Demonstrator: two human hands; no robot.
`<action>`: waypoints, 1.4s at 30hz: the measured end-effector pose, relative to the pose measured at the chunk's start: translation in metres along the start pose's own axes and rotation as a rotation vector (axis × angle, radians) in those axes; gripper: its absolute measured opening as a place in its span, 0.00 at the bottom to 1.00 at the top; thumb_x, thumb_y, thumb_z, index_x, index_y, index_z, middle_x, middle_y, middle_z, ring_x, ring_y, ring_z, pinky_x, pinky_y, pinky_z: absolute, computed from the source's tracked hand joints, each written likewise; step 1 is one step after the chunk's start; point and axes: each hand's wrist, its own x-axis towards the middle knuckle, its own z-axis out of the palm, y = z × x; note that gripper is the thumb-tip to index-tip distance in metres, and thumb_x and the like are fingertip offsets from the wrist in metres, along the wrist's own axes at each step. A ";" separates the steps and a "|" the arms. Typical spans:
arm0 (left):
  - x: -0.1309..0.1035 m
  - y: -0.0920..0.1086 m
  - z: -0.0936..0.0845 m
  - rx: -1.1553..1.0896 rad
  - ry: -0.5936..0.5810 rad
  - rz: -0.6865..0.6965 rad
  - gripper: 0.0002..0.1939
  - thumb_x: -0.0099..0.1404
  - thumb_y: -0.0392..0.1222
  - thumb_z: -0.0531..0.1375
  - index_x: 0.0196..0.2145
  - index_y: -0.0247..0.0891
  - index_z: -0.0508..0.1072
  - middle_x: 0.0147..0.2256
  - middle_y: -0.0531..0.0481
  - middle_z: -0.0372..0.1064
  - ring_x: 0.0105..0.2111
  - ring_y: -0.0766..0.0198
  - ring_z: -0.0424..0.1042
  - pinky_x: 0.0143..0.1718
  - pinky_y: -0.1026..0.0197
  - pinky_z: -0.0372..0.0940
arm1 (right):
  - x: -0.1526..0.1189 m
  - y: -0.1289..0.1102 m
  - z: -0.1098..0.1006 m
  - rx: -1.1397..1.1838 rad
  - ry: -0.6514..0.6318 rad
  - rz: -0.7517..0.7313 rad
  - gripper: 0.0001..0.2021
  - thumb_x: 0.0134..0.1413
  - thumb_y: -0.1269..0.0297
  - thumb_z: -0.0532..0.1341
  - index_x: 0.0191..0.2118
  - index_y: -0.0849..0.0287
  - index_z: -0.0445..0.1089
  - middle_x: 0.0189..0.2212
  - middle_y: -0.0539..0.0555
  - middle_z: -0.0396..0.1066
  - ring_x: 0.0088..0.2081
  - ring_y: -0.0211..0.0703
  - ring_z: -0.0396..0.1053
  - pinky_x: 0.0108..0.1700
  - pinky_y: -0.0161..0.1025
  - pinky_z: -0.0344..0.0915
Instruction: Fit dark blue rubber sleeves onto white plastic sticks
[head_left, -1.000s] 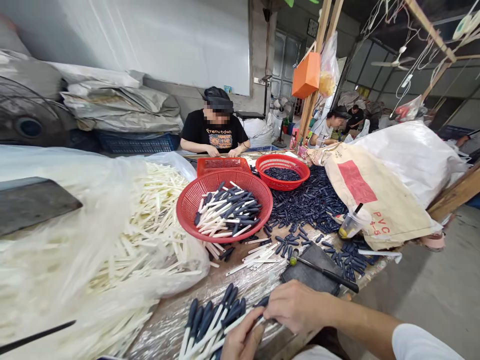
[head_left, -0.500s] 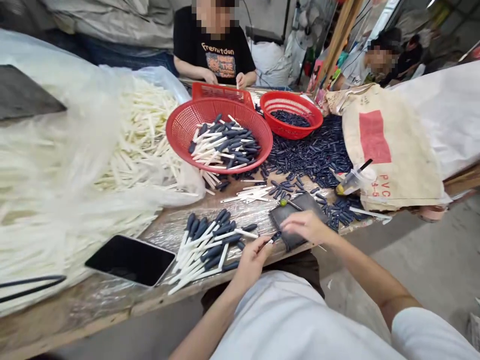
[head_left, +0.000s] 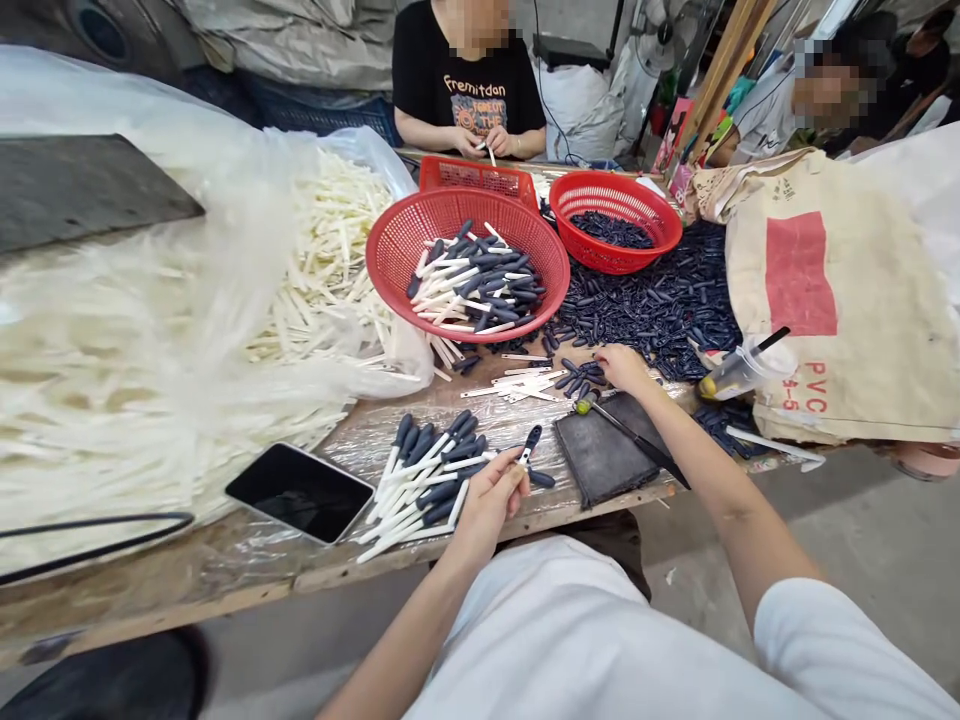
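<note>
My left hand (head_left: 491, 500) is closed in a pinch on a white strip with a dark blue handle shell (head_left: 531, 438) at its upper end, held just above the table edge. Beside it lies a bundle of white strips with dark blue handles (head_left: 431, 475). My right hand (head_left: 626, 370) reaches over the grey pad (head_left: 611, 455), its fingertips pinched together at a small cluster of loose dark blue handle shells (head_left: 579, 378). Whether a shell is between those fingers is hidden. A screwdriver-like tool with a yellow-green end (head_left: 586, 404) lies on the pad, partly under my forearm.
A red basket (head_left: 382, 285) holds handled strips; another red basket (head_left: 664, 255) holds dark shells. Bare white strips (head_left: 517, 384) lie near the middle. A phone (head_left: 300, 492), plastic-covered strips (head_left: 187, 330), a cup (head_left: 739, 370) and a sack (head_left: 862, 300) surround them. A co-worker (head_left: 469, 95) sits opposite.
My right hand has left the left hand and moved forward to the loose shells. My left hand has turned its piece upright. The tool now lies on the pad. The view has shifted.
</note>
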 end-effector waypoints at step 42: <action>0.079 0.009 -0.006 0.297 -0.018 0.063 0.22 0.61 0.46 0.58 0.50 0.33 0.72 0.26 0.54 0.70 0.19 0.69 0.63 0.20 0.66 0.58 | -0.015 0.002 0.001 0.031 0.063 -0.107 0.10 0.64 0.69 0.54 0.44 0.61 0.72 0.42 0.60 0.73 0.46 0.50 0.66 0.47 0.41 0.63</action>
